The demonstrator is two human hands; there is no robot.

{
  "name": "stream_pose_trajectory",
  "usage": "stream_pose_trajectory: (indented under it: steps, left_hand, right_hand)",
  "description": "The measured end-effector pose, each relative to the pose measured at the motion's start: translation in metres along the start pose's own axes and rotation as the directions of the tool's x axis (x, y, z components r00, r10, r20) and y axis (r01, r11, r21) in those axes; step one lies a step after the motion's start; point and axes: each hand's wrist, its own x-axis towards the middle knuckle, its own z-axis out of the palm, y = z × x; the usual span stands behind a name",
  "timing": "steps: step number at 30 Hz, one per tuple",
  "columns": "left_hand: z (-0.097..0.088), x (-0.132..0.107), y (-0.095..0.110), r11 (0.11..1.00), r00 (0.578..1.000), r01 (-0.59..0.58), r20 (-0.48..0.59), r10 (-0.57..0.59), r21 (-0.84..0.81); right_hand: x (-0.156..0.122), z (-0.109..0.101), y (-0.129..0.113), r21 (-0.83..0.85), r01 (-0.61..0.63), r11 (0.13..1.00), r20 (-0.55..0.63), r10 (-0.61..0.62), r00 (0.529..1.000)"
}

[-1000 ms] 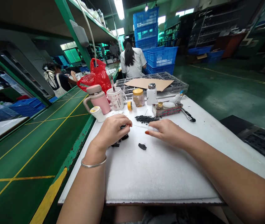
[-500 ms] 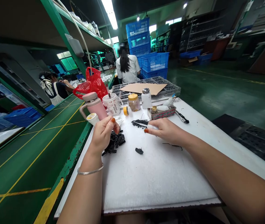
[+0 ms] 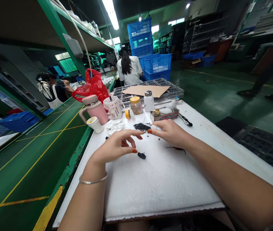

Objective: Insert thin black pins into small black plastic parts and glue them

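My left hand [image 3: 115, 147] lies low over the white foam pad [image 3: 160, 179], fingers stretched out and apart. Its thumb tip is right beside a lone small black part [image 3: 141, 156], and nothing shows in the hand. My right hand [image 3: 172, 132] is pinched on a thin white tool [image 3: 154, 127], whose tip points at a heap of tiny black pieces [image 3: 141, 126]. A thin black strand [image 3: 176, 148] lies just below my right wrist. A few loose black bits show behind my left fingers.
Along the pad's far edge stand a pink mug [image 3: 94, 109], white cup [image 3: 113, 107], small white jar [image 3: 95, 124], yellow tape roll [image 3: 127, 114], orange-lidded jar [image 3: 136, 105], white bottle [image 3: 148, 101] and a small tin [image 3: 165, 114]. A green conveyor [image 3: 30, 154] runs left. People work beyond.
My left hand came down from a raised pinch and stretched out toward the lone black part, covering the cluster of black parts. My right hand stayed put.
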Motion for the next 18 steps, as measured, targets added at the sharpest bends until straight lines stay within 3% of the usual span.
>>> stream_pose_trajectory:
  steps: [3, 6, 14, 18]
  left_hand:
    - [0.012, 0.008, -0.009, 0.957, 0.993, -0.006, 0.112, -0.028, 0.289]
    - [0.02, 0.013, -0.017, 0.91, 0.986, -0.038, 0.162, -0.033, 0.413]
    - [0.027, 0.017, -0.032, 0.945, 0.971, -0.026, 0.234, -0.054, 0.326]
    - [0.025, 0.019, -0.027, 0.987, 0.989, 0.05, 0.132, -0.07, 0.151]
  right_hand:
    - [0.001, -0.006, 0.002, -0.021, -0.042, 0.999, -0.058, 0.04, 0.997]
    - [0.001, -0.014, 0.004, 0.009, -0.111, 0.994, -0.115, 0.112, 0.987]
    - [0.001, -0.019, 0.005, 0.031, -0.158, 0.987, -0.119, 0.161, 0.98]
    - [0.0, -0.01, 0.003, 0.12, -0.116, 0.986, -0.078, 0.126, 0.989]
